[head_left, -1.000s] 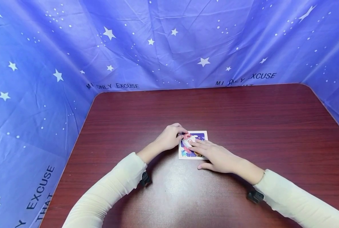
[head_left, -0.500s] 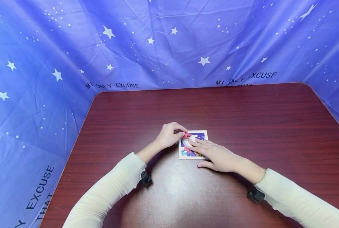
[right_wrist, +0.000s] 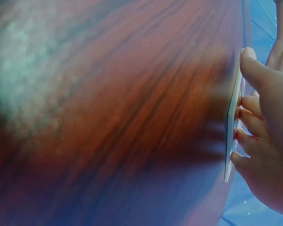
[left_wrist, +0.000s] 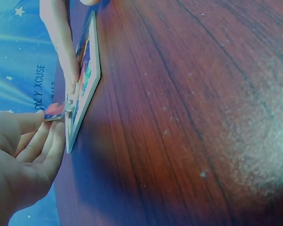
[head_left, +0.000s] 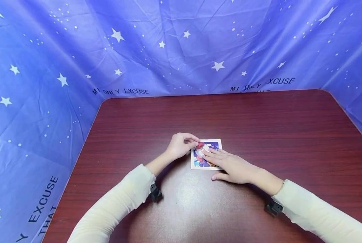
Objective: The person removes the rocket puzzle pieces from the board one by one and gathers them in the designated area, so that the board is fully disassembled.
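A small square jigsaw puzzle with a white-framed tray (head_left: 210,140) lies on the table, showing a purple picture with red and white parts. My left hand (head_left: 179,145) is at the tray's upper left corner. Between its thumb and fingers it pinches a red and blue puzzle piece (left_wrist: 54,111), tilted up from the tray in the left wrist view. My right hand (head_left: 237,167) lies over the puzzle's right side with fingers extended, fingertips on the picture and thumb on the near side. Part of the picture is hidden beneath it.
The dark red wood-grain table (head_left: 156,118) spreads around the puzzle. A blue curtain (head_left: 181,50) with white stars and printed words hangs behind and along the sides. Black wrist cameras sit at both cream sleeves (head_left: 124,190).
My left hand has shifted slightly at the tray's corner, and its fingers have changed position around the red piece. My right hand stays in place on the puzzle.
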### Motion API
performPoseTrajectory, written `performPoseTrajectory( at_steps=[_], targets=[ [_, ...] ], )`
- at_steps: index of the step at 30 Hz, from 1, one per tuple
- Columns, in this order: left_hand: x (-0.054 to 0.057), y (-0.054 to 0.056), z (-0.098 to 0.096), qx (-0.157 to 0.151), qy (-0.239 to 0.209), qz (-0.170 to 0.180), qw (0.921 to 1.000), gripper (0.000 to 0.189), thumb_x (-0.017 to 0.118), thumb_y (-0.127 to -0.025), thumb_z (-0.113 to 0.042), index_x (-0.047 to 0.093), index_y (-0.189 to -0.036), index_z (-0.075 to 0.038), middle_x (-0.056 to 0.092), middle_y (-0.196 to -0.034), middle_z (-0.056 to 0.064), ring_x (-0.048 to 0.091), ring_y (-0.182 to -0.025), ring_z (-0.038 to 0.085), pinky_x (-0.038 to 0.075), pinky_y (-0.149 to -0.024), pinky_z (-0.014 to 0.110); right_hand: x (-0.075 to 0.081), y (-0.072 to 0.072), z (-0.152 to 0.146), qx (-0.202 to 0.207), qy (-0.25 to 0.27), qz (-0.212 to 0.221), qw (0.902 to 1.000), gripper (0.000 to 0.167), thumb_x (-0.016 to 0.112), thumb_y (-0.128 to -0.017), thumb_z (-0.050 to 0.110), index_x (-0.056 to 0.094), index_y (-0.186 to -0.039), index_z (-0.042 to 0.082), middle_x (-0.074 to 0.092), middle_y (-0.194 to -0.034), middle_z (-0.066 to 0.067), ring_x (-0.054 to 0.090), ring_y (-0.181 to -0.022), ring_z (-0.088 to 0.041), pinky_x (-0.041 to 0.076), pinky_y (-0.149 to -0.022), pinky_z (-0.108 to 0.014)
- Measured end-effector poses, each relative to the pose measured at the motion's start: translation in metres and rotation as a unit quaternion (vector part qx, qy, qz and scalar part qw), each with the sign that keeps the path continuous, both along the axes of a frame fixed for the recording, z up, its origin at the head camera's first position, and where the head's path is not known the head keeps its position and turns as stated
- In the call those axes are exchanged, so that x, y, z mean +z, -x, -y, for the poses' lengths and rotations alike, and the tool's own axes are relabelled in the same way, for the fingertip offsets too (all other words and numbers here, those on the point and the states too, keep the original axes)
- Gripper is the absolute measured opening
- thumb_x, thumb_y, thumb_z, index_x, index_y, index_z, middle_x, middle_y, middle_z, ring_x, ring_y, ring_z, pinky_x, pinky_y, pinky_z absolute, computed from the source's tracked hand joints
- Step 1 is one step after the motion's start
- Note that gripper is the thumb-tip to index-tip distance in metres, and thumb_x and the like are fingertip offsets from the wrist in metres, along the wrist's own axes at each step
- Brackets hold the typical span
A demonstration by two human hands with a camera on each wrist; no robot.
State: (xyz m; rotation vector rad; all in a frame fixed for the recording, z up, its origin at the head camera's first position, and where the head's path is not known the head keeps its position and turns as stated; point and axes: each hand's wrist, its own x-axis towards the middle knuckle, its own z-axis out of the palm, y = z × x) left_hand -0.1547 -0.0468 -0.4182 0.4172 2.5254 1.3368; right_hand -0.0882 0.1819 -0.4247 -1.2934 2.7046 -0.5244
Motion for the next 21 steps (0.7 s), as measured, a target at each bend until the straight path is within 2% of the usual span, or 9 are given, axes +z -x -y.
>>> performPoseTrajectory(
  at_steps=[6,12,21],
  targets=[
    [-0.002,-0.001,0.000,0.027,-0.018,0.005,0.9995,0.012,0.069,-0.087,-0.011,0.075,-0.096,-0.006,0.076,-0.084,0.013,0.067,-0.056,0.019,0.047,-0.043,0.020,0.002,0.000,0.000,0.000,-0.009,0.016,0.9998,0.072,0.066,-0.087,0.040,0.039,-0.146,0.010,0.039,-0.154,-0.008,0.034,-0.144,-0.031,0.029,-0.116,-0.051],
    [-0.003,0.002,0.005,0.042,-0.032,0.026,0.9983,0.012,0.068,-0.087,-0.011,0.075,-0.095,-0.006,0.076,-0.083,0.015,0.073,-0.067,0.017,0.054,-0.047,0.027,0.004,-0.001,0.000,-0.001,-0.014,0.027,0.9995,0.073,0.067,-0.086,0.040,0.040,-0.146,0.009,0.038,-0.155,-0.008,0.033,-0.144,-0.031,0.028,-0.117,-0.050],
    [0.000,0.005,0.025,0.067,-0.057,0.044,0.9952,0.014,0.067,-0.087,-0.007,0.074,-0.097,-0.002,0.075,-0.085,0.017,0.072,-0.065,0.015,0.057,-0.056,0.028,0.001,-0.002,0.000,-0.004,-0.007,0.017,0.9998,0.070,0.067,-0.087,0.039,0.041,-0.145,0.009,0.040,-0.154,-0.008,0.035,-0.143,-0.031,0.029,-0.116,-0.050]
  ],
)
